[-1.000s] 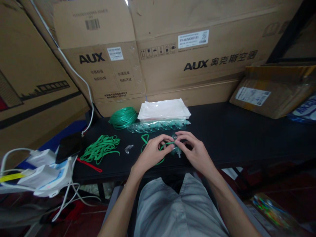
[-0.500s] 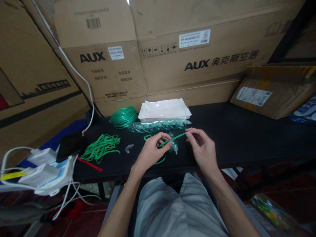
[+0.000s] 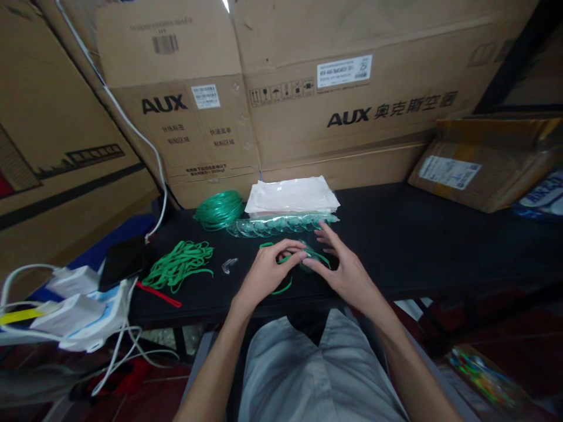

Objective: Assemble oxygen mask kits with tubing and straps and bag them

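Observation:
My left hand (image 3: 269, 268) is closed, its thumb and fingers pinching a thin green elastic strap (image 3: 324, 258). One end of the strap sticks out to the right, and a loop of it hangs below the hand. Beside the left fingertips is a clear plastic piece (image 3: 308, 248), mostly hidden by the hands. My right hand (image 3: 349, 271) is open, thumb and fingers spread around the strap's free end. Left of the hands lie a small bent clear piece (image 3: 229, 265) and a pile of green straps (image 3: 179, 265).
Behind the hands are a row of clear green-tinted plastic parts (image 3: 284, 224), white packets (image 3: 292, 196) and a coil of green tubing (image 3: 219, 210). Chargers (image 3: 73, 310), a phone (image 3: 122, 262) and a red cord (image 3: 158, 294) lie left. A cardboard box (image 3: 475, 170) stands right.
My right hand has let go of the strap's end and spread its fingers, shifting left and closer to the left hand. The strap, stretched straight before, is now slack and curved.

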`<state>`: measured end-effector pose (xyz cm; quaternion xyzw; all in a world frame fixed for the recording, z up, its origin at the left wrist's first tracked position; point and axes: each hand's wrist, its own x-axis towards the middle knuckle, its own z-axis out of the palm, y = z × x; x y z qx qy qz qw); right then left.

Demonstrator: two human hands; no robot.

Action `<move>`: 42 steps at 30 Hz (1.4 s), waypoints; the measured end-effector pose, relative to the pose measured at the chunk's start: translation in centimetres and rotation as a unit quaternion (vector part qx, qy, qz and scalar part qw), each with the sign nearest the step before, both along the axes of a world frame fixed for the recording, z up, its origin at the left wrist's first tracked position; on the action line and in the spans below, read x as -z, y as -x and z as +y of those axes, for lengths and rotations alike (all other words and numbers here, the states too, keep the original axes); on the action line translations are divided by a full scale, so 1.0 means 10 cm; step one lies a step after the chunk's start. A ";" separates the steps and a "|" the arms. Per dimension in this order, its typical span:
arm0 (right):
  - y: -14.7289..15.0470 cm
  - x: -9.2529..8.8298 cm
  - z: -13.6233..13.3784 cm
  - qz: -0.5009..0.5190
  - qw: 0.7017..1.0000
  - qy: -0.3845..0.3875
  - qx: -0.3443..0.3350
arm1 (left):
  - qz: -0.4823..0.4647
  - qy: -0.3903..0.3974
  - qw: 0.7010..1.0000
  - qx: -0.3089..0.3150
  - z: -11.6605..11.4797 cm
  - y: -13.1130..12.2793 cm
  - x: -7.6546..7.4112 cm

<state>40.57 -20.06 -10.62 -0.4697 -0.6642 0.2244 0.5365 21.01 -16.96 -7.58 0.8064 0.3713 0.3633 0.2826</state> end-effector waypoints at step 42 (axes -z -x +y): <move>-0.10 -0.15 -0.07 0.069 0.983 0.115 -0.129 | 0.196 -0.005 0.980 0.025 -0.30 0.23 -0.53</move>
